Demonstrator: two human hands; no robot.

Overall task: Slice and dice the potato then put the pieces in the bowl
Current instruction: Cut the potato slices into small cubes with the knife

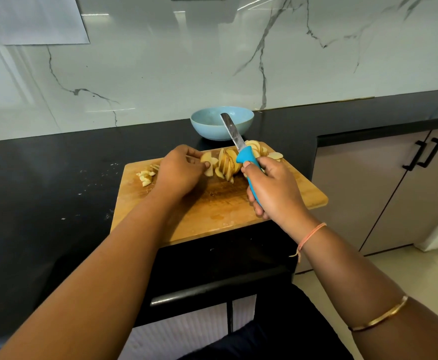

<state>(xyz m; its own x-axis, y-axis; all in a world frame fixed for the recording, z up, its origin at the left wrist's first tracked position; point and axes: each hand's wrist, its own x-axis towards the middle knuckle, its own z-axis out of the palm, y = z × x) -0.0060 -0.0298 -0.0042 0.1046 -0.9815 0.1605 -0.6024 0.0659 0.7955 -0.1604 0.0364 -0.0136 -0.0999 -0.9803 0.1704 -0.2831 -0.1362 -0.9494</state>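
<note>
A: Background?
B: Black countertop [57, 178] under white marble backsplash [160, 61]. Paper sheet [38, 19] stuck top left.
A: Right side?
B: Beige cabinet doors [355, 190], two black handles [431, 153] side by side. Pale floor [420, 268] below.

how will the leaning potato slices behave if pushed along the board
The potato slices stand on edge, leaning together, so a push would probably topple and fan them out. Thin and freshly cut, they likely feel light, stiff and a bit slippery on the cutting board.
</note>
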